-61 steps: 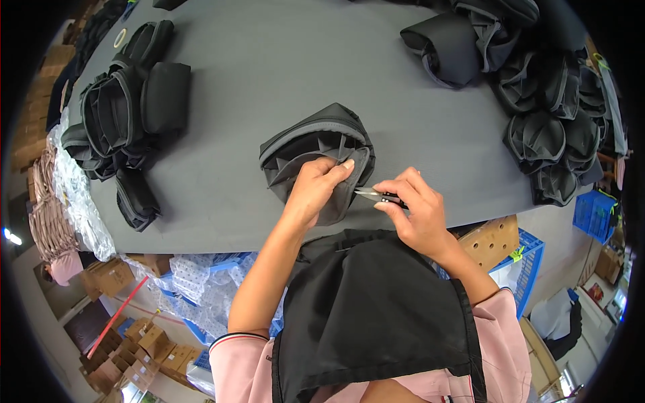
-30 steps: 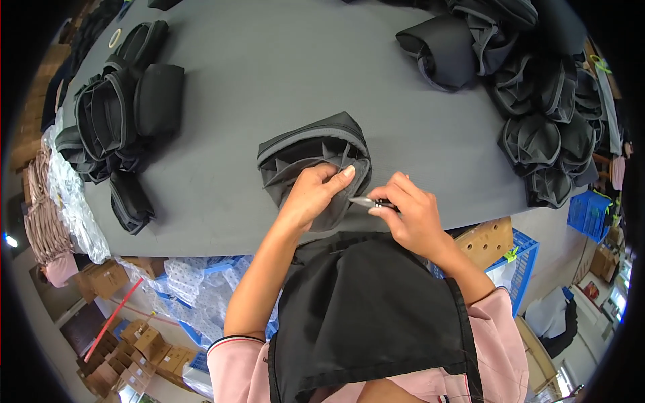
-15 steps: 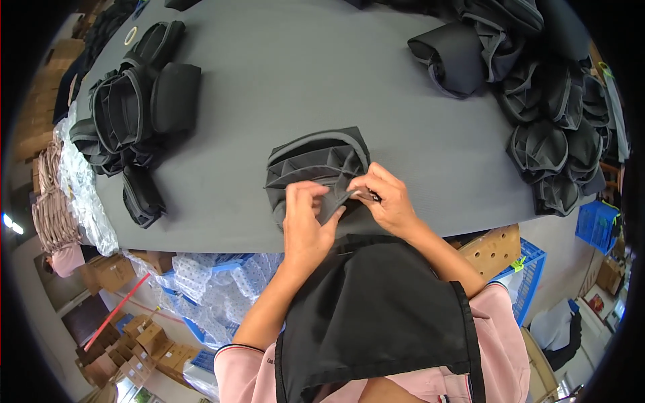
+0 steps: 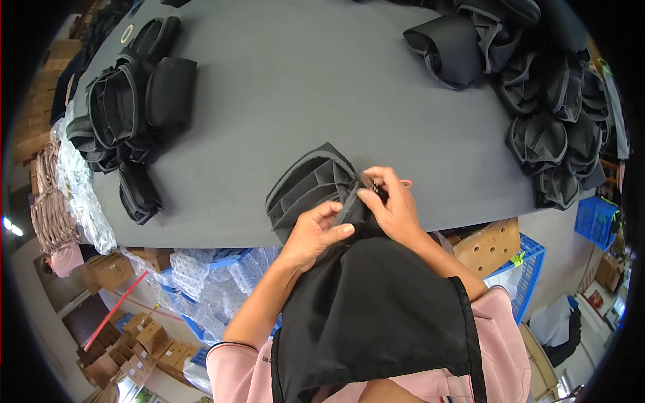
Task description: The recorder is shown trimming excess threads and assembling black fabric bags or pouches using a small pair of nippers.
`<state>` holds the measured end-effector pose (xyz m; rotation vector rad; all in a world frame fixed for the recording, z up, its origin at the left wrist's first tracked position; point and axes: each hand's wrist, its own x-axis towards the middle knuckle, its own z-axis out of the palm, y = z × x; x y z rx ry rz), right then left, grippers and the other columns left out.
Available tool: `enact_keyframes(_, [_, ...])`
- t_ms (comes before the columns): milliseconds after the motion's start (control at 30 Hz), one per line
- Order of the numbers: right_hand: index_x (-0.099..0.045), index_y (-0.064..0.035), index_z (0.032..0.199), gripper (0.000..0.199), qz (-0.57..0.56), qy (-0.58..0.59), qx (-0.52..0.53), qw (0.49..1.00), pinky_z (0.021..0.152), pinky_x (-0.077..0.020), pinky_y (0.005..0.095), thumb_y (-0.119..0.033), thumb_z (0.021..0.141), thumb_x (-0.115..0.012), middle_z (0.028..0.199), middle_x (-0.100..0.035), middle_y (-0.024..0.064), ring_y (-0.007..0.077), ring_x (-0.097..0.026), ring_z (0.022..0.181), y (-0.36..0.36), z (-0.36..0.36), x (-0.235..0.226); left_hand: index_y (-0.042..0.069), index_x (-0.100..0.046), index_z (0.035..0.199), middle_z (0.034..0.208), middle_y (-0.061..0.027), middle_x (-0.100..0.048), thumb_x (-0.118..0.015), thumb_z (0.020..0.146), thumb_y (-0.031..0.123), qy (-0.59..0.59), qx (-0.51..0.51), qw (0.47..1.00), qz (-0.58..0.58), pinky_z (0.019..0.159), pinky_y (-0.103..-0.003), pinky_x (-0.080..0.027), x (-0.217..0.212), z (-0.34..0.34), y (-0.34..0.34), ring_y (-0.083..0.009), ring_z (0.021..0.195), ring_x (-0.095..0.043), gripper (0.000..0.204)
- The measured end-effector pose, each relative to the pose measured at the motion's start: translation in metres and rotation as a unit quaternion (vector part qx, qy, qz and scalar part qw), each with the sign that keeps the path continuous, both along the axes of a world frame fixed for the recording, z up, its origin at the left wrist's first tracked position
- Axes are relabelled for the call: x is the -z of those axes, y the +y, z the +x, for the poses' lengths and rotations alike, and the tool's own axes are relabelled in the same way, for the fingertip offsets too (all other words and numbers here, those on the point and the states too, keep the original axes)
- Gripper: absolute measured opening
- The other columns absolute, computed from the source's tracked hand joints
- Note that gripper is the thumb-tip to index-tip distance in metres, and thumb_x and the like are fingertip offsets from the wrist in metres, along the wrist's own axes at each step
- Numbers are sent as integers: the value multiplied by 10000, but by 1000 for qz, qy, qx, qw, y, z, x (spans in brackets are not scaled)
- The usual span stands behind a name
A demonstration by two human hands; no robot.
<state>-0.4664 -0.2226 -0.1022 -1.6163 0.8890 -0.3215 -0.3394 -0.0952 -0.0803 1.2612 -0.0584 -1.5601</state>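
A black fabric bag with inner dividers lies open-topped at the table's near edge, tilted toward me. My left hand is closed on its near edge, pinching the grey trim between thumb and fingers. At the bag's right corner, my right hand is closed around a small dark tool. A red loop shows behind the fingers and appears to belong to that tool. Its exact kind is mostly hidden by the hand. The right fingertips touch the bag's trim beside the tool.
Similar black bags are heaped at the left and the right of the grey table. A tape roll lies at the far left. Below the near edge stand a blue crate, a perforated board and clear plastic wrap.
The bag has turned and its right corner is drawn nearer me. My left hand has shifted down and slightly right; the right hand has moved slightly right, and the red loop now shows.
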Motion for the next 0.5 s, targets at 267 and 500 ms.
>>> enact_keyframes(267, [-599, -97, 951, 226, -173, 19, -151, 973, 598, -439, 336, -152, 745, -674, 828, -517, 37, 213, -560, 681, -15, -29, -45, 100, -486, 896, 912, 29, -532, -735, 736, 29, -18, 5, 999, -34, 797, -227, -427, -2, -2, -6, -60, 873, -506, 304])
enact_keyframes(500, [-624, -104, 933, 248, -270, -52, -199, 941, 549, -414, 341, -81, 698, -697, 780, -513, 32, 218, -530, 626, -22, -22, -43, 94, -476, 887, 892, 19, -540, -731, 733, 15, -20, -1, 999, -44, 754, -216, -445, 1, -4, -4, -57, 840, -518, 308])
